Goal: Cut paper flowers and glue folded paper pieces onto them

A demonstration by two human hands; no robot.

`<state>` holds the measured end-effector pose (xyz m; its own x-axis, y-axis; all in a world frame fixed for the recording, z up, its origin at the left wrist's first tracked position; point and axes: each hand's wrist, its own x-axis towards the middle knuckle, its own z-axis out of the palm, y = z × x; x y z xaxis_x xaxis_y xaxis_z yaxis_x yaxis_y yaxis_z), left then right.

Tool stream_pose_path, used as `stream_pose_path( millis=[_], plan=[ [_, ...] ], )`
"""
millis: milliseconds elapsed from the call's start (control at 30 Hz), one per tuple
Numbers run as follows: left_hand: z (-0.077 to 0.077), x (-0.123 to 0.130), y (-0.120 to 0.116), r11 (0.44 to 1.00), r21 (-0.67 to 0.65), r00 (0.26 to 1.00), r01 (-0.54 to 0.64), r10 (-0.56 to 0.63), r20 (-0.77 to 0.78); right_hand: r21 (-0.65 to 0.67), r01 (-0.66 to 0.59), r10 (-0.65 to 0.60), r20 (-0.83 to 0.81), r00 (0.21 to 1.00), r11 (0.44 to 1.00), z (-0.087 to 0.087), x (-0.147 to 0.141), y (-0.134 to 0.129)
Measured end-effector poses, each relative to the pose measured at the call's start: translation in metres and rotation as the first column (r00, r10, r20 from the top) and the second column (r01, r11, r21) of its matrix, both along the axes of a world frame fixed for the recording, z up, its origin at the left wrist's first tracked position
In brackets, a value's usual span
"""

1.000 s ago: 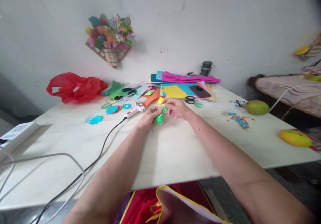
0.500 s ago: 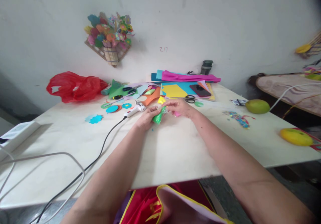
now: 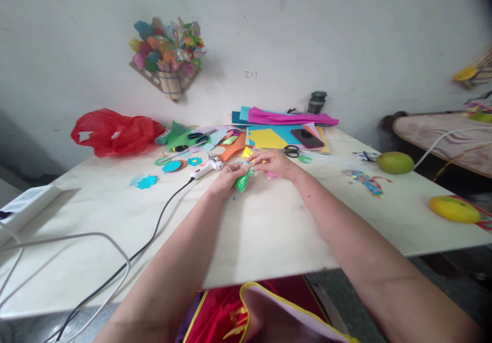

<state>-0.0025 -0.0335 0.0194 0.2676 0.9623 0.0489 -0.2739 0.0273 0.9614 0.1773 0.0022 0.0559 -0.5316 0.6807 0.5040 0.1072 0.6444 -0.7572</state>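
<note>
Both hands meet over the middle of the white table (image 3: 269,230). My left hand (image 3: 227,178) is closed around a small clear plastic packet with bright green stuff (image 3: 242,181) inside. The fingers of my right hand (image 3: 273,163) pinch the packet's upper end; the fingertips partly cover it. Beneath the right palm a bit of a pink piece (image 3: 271,175) shows. Just behind the hands lies a small yellow piece (image 3: 247,152). Left of my left hand rests a white glue gun (image 3: 205,169) with a black cord.
Behind are black scissors (image 3: 291,151), a phone (image 3: 307,138), coloured foam sheets (image 3: 284,116) and a red plastic bag (image 3: 115,133). Blue cut-out flowers (image 3: 147,181) lie left. Two mangoes (image 3: 395,162) sit right. A power strip (image 3: 31,207) and looping cables occupy the left edge.
The green packet has tilted and shifted slightly down in my left hand. My right fingers have moved a little closer over its upper end. The rest stays as it was.
</note>
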Motion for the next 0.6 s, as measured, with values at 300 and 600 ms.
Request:
stream_pose_path(
  millis=[300,600],
  plan=[
    [-0.003,-0.001,0.002,1.000,0.017,1.000,-0.019,0.019,0.009,-0.256,-0.065,0.083,0.058,0.995,0.965,0.001,0.008,0.002],
    [-0.003,-0.002,0.002,0.998,0.052,1.000,0.027,-0.027,-0.001,-0.261,-0.007,0.047,0.147,0.988,0.965,-0.002,0.011,0.005]
  ],
)
